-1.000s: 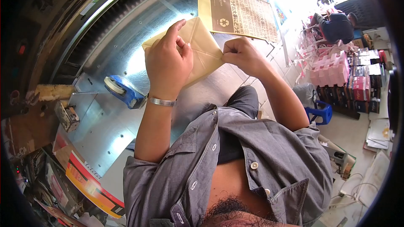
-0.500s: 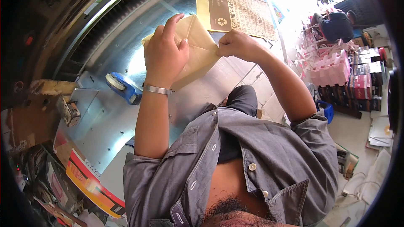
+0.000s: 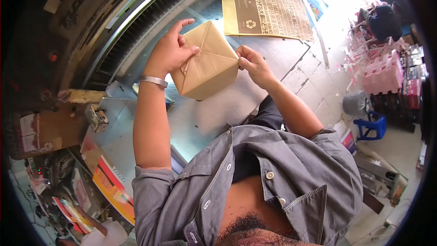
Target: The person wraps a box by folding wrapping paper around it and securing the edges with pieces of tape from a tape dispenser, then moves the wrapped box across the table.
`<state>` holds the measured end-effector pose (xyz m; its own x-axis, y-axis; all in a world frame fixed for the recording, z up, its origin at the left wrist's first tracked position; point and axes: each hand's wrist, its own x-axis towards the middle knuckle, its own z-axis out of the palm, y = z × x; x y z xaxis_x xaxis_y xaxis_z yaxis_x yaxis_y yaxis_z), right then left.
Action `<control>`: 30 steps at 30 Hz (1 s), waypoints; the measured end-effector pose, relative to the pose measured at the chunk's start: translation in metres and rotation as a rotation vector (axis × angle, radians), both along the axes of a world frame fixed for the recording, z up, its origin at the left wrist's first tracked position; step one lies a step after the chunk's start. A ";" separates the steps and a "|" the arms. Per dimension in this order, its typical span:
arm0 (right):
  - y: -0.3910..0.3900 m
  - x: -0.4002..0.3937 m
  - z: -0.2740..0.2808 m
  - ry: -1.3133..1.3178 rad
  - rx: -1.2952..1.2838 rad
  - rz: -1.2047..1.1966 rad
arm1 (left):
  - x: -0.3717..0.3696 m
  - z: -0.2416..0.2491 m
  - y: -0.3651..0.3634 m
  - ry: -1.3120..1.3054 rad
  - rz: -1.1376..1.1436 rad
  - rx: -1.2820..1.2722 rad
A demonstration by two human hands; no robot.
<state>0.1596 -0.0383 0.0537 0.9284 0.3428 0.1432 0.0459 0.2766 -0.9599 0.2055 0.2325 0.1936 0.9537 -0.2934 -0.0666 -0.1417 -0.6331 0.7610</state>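
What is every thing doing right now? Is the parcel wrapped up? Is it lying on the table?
Parcel: wrapped in brown paper, flaps folded over, held up off the table.
Left hand: gripping the parcel's side.
Right hand: pinching the parcel's far corner.
Printed sheet: lying flat on the metal table.
Shirt: unbuttoned, open.

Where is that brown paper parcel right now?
The brown paper parcel sits mid-frame in the head view, held between the left hand and right hand, above the metal table.
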 end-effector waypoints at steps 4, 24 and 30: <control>0.009 -0.009 -0.009 -0.029 0.137 -0.114 | 0.006 -0.001 0.005 0.043 -0.054 -0.003; -0.009 -0.042 0.053 -0.631 -0.611 -0.583 | 0.006 0.002 0.005 0.037 -0.050 -0.002; -0.005 -0.033 0.102 -0.954 -1.041 -0.331 | 0.012 -0.006 0.008 -0.004 -0.073 -0.013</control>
<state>0.1263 -0.0428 0.1561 0.6798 0.4679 0.5647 0.6924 -0.6633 -0.2838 0.2170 0.2404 0.1873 0.9298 -0.3633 -0.0584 -0.1906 -0.6113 0.7681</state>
